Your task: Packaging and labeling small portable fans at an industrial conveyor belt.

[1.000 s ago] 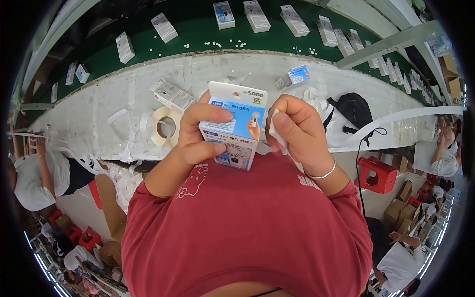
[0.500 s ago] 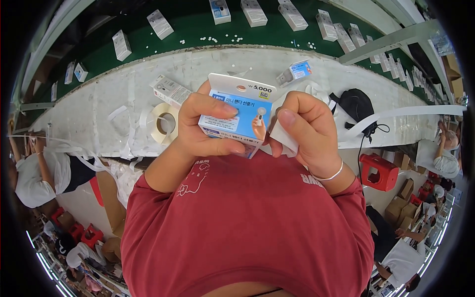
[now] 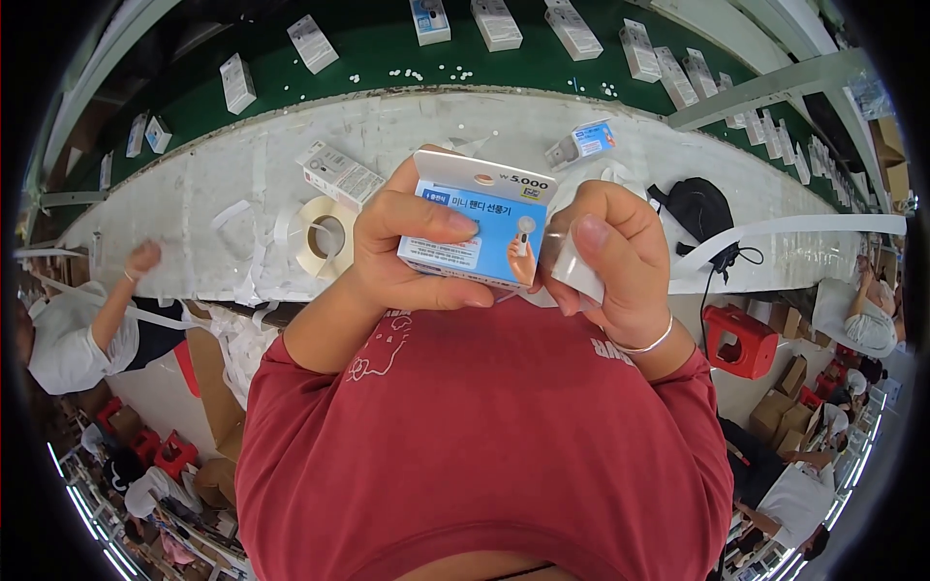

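In front of my chest, my left hand [image 3: 417, 242] grips a small blue and white carton [image 3: 475, 232], its hanging tab with a round hole at the top and a handheld fan pictured on its front. My thumb presses the printed face and the fingers wrap behind and below. Close to the carton's right edge, my right hand [image 3: 620, 247] pinches a small whitish, partly see-through piece [image 3: 578, 273] between thumb and curled fingers. Whether that piece touches the carton I cannot tell. Behind my left hand on the white table [image 3: 387, 126] lie a roll of tape [image 3: 303, 242] and a white carton [image 3: 339, 174].
Another blue and white carton [image 3: 584, 142] and a black bag [image 3: 696, 201] with a cord lie on the table. Beyond runs a green conveyor [image 3: 368, 53] carrying several cartons. A white strap [image 3: 804, 228] arches at right. A co-worker's arm [image 3: 121, 300] reaches in at left.
My right hand has shifted slightly right with the whitish piece. The carton has tipped so its front faces up more. The co-worker's hand at left has lifted over the table.
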Tool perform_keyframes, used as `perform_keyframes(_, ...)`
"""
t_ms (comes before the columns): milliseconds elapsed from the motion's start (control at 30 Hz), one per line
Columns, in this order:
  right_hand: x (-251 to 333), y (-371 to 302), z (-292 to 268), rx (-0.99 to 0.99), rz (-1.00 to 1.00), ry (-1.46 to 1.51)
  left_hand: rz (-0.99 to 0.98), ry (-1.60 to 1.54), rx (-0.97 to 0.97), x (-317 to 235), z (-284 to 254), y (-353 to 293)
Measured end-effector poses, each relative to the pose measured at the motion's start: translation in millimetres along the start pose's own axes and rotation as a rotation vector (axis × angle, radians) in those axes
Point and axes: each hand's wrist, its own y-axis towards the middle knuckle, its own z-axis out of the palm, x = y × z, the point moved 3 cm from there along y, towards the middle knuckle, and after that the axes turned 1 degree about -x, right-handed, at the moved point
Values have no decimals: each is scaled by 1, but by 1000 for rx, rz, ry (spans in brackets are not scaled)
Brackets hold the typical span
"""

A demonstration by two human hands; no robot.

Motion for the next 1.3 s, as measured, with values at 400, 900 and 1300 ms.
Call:
perform_keyframes(400, 1, 2, 7, -45, 142, -96, -13, 197, 98, -5, -7, 1)
perform_keyframes(900, -2, 3, 7, -104, 243, -212, 14, 230, 79, -8, -6, -1)
perform_keyframes(1300, -25, 12, -12, -33, 47, -469, 47, 220, 30, -7, -8, -3)
